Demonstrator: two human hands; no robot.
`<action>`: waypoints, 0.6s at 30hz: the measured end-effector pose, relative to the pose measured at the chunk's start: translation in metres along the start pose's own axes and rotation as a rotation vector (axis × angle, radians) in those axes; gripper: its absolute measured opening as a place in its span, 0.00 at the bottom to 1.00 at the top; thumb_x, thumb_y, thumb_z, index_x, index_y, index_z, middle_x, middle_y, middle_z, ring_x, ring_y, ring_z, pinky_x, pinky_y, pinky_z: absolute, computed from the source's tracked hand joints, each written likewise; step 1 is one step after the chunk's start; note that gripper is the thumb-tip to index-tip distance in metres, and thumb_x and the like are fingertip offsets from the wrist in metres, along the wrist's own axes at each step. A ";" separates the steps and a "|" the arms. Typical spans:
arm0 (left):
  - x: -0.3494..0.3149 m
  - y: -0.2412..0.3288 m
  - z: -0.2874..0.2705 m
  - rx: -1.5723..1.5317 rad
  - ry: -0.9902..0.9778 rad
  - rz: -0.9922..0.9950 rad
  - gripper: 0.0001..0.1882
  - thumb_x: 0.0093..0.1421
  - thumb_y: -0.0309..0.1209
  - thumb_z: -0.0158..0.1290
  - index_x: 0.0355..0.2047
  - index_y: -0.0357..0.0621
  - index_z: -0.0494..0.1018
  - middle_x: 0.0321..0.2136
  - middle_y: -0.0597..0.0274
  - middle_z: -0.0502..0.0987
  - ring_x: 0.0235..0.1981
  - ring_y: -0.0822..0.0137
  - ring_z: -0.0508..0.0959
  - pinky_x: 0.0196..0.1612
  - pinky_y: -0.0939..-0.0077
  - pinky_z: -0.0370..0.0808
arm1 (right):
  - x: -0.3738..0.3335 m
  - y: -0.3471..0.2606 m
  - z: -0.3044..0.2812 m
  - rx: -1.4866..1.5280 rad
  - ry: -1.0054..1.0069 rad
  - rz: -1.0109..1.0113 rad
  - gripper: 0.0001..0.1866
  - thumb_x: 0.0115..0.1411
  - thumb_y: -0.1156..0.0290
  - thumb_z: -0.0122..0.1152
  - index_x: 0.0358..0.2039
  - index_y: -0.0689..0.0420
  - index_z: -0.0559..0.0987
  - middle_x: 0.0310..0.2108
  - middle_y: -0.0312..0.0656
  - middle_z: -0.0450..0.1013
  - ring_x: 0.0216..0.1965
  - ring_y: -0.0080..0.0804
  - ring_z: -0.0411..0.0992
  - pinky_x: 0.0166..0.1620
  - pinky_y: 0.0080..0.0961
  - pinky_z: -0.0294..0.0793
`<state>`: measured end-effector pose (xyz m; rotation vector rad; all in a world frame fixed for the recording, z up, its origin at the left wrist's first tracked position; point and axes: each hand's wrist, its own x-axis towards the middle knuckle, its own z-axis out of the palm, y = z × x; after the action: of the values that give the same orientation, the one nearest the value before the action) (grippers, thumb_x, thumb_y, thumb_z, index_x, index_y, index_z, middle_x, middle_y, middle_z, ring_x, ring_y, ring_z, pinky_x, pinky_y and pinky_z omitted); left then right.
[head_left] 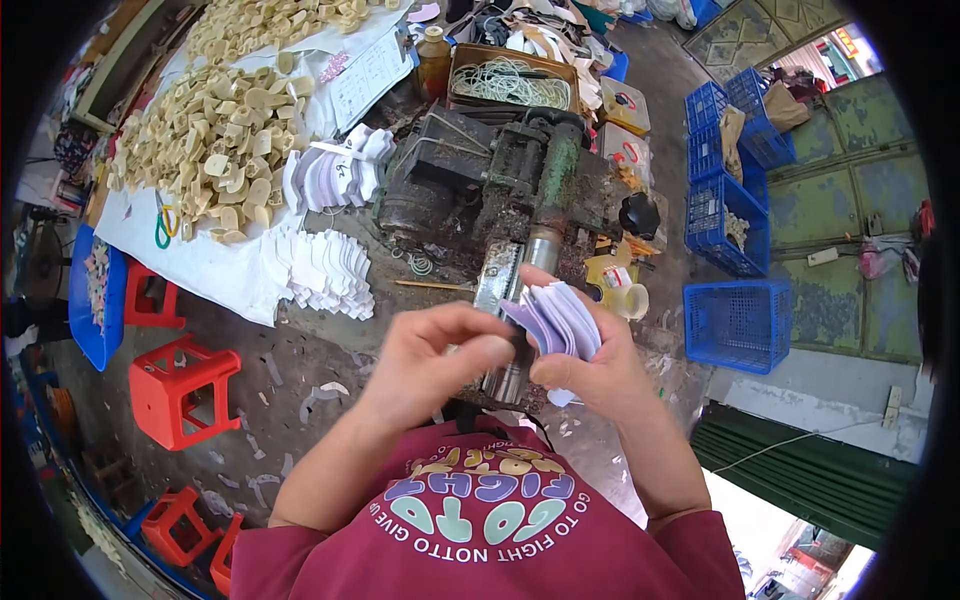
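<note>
In my right hand (610,365) is a small stack of curved, thin cut pieces (565,320), white and pale lilac, gripped between thumb and fingers with the edges fanned. My left hand (440,350) is closed in a pinch, its fingertips beside the stack's left edge. Whatever lies between those fingertips is hidden. Both hands are over the metal roller (541,250) of a dark, greasy machine (450,180). Left of the machine lie a fanned pile of white cut pieces (318,270) and a tied bundle of similar pieces (340,172).
Beige moulded pieces (225,140) are heaped on the white-covered table, near green-and-orange-handled scissors (163,226). Behind the machine sits a box of pale cord (512,85). Red stools (185,392) stand at left; blue crates (738,325) line the right wall. Scraps litter the floor.
</note>
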<state>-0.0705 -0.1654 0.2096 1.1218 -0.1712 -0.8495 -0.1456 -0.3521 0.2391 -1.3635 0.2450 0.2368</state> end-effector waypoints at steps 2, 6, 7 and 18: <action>0.003 0.005 0.017 -0.118 -0.036 -0.021 0.05 0.58 0.25 0.57 0.33 0.36 0.77 0.29 0.67 0.78 0.30 0.79 0.74 0.36 0.84 0.71 | -0.002 0.000 0.004 -0.038 -0.010 -0.037 0.43 0.49 0.74 0.72 0.63 0.61 0.60 0.54 0.39 0.68 0.52 0.21 0.66 0.55 0.21 0.64; 0.005 0.000 0.018 -0.128 -0.125 0.010 0.05 0.60 0.25 0.56 0.33 0.35 0.76 0.28 0.67 0.77 0.29 0.81 0.73 0.33 0.85 0.70 | -0.009 -0.004 0.004 -0.061 -0.008 -0.041 0.40 0.49 0.76 0.71 0.62 0.61 0.63 0.48 0.36 0.71 0.48 0.19 0.68 0.53 0.20 0.66; 0.005 -0.004 0.019 -0.141 -0.131 0.029 0.04 0.60 0.25 0.56 0.32 0.35 0.76 0.27 0.68 0.77 0.29 0.81 0.73 0.33 0.85 0.69 | -0.013 -0.005 0.001 -0.079 -0.001 -0.044 0.38 0.50 0.77 0.69 0.61 0.60 0.64 0.46 0.35 0.72 0.46 0.19 0.69 0.51 0.19 0.67; 0.005 -0.026 0.021 0.110 -0.007 0.181 0.06 0.58 0.24 0.56 0.36 0.36 0.76 0.29 0.67 0.76 0.30 0.79 0.72 0.35 0.83 0.69 | -0.038 -0.006 -0.040 -0.052 0.007 -0.010 0.24 0.54 0.77 0.56 0.53 0.66 0.71 0.30 0.39 0.76 0.23 0.21 0.74 0.31 0.17 0.73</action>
<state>-0.0910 -0.1886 0.1962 1.1865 -0.3233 -0.6888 -0.1813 -0.3930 0.2491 -1.4172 0.2392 0.2318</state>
